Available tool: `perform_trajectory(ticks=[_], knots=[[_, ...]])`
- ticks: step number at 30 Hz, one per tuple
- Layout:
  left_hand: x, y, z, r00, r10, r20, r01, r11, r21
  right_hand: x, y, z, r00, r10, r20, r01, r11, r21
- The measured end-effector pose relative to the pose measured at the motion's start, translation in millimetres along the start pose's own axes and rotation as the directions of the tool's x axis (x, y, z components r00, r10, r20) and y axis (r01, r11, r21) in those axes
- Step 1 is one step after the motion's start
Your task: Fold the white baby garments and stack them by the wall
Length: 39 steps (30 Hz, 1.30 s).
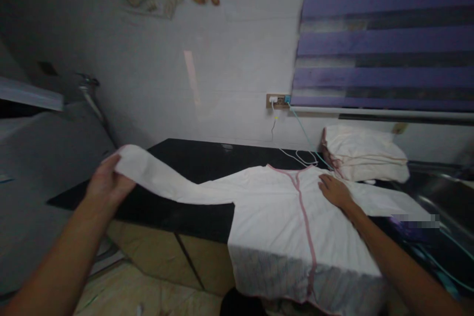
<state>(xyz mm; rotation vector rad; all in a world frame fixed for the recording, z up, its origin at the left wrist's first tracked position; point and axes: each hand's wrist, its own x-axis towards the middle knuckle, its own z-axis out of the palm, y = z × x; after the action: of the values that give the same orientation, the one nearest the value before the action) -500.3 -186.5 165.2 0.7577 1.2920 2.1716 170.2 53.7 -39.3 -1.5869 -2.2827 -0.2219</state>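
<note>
A white long-sleeved shirt [270, 217] with pink trim along its neck and front lies spread over the dark countertop [200, 158], its lower part hanging past the front edge. My left hand [109, 177] grips the cuff end of one sleeve and holds it out to the left, raised off the counter. Near the collar on the other side, my right hand [335, 191] rests flat on the shirt's shoulder. The other sleeve stretches to the right, toward the sink.
Behind the right sleeve sits a folded pile of white cloth [365, 153]. Cords run down from a wall socket [277, 101] onto the counter. A metal sink [437, 192] is at the right. A tap [89, 81] and a large grey appliance [37, 158] stand at the left.
</note>
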Motion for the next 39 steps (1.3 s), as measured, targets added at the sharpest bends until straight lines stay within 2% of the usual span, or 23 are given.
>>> perform_trajectory(ticks=[1, 3, 8, 14, 18, 20, 21, 22, 23, 24, 26, 27, 28, 29, 33, 36, 37, 39], knots=[[-4.4, 2.5, 23.3, 0.998, 0.009, 0.061, 0.000, 0.990, -0.141, -0.3, -2.3, -2.0, 1.000, 0.010, 0.003, -0.010, 1.000, 0.000], [-18.7, 3.8, 70.7, 0.988, 0.037, 0.150, 0.004, 0.965, -0.262, -1.1, -7.2, -6.4, 1.000, 0.022, 0.015, -0.022, 1.000, 0.000], [-67.1, -14.3, 175.0, 0.941, 0.043, 0.336, 0.059, 0.956, -0.287, -3.7, -20.3, -18.7, 0.997, 0.064, 0.051, -0.065, 0.998, 0.018], [-124.1, -52.9, 266.5, 0.839, 0.060, 0.541, 0.107, 0.957, -0.270, -5.9, -27.6, -22.8, 0.994, 0.110, 0.026, -0.112, 0.988, 0.108], [-165.4, -82.5, 325.6, 0.764, 0.084, 0.640, 0.087, 0.969, -0.230, -7.0, -29.5, -19.9, 0.991, 0.129, -0.028, -0.120, 0.968, 0.218], [-189.0, -98.8, 352.7, 0.721, 0.072, 0.689, 0.009, 0.993, -0.114, -5.4, -30.2, -19.7, 0.986, 0.147, -0.074, -0.119, 0.949, 0.293], [-201.2, -107.2, 364.1, 0.689, 0.057, 0.723, -0.066, 0.998, -0.016, -4.0, -30.2, -20.0, 0.981, 0.162, -0.104, -0.119, 0.935, 0.335], [-213.1, -116.0, 373.3, 0.638, 0.033, 0.769, -0.166, 0.982, 0.095, -2.1, -29.6, -20.5, 0.973, 0.185, -0.139, -0.120, 0.918, 0.379], [-224.1, -125.0, 380.0, 0.569, -0.006, 0.822, -0.282, 0.938, 0.202, 0.1, -28.6, -21.0, 0.961, 0.214, -0.176, -0.122, 0.897, 0.424], [-233.6, -134.3, 384.0, 0.486, -0.058, 0.872, -0.405, 0.869, 0.283, 2.3, -27.0, -21.6, 0.945, 0.248, -0.212, -0.124, 0.874, 0.470], [-245.6, -153.0, 383.3, 0.321, -0.158, 0.934, -0.620, 0.711, 0.333, 6.5, -22.7, -22.9, 0.908, 0.322, -0.269, -0.127, 0.821, 0.556], [-247.2, -162.1, 378.9, 0.272, -0.182, 0.945, -0.694, 0.643, 0.324, 8.3, -20.2, -23.8, 0.890, 0.357, -0.285, -0.128, 0.794, 0.595], [-245.6, -170.7, 372.2, 0.262, -0.189, 0.946, -0.746, 0.583, 0.323, 9.8, -17.9, -25.0, 0.874, 0.387, -0.294, -0.129, 0.768, 0.628], [-241.0, -178.7, 363.5, 0.285, -0.186, 0.940, -0.783, 0.521, 0.340, 10.8, -16.0, -26.9, 0.862, 0.411, -0.297, -0.129, 0.744, 0.655], [-204.9, -201.8, 316.6, 0.478, -0.187, 0.858, -0.809, 0.288, 0.513, 8.3, -20.1, -39.3, 0.851, 0.417, -0.319, -0.085, 0.710, 0.699], [-179.4, -212.3, 276.3, 0.555, -0.212, 0.804, -0.780, 0.201, 0.592, -1.9, -41.5, -46.5, 0.926, 0.220, -0.307, 0.028, 0.770, 0.637], [-173.4, -215.4, 262.8, 0.577, -0.225, 0.785, -0.769, 0.177, 0.615, -6.5, -50.8, -47.0, 0.957, 0.137, -0.255, 0.042, 0.805, 0.592], [-164.6, -221.3, 236.9, 0.619, -0.256, 0.743, -0.739, 0.132, 0.661, -15.9, -67.8, -44.8, 0.997, 0.024, -0.079, 0.015, 0.887, 0.462]])
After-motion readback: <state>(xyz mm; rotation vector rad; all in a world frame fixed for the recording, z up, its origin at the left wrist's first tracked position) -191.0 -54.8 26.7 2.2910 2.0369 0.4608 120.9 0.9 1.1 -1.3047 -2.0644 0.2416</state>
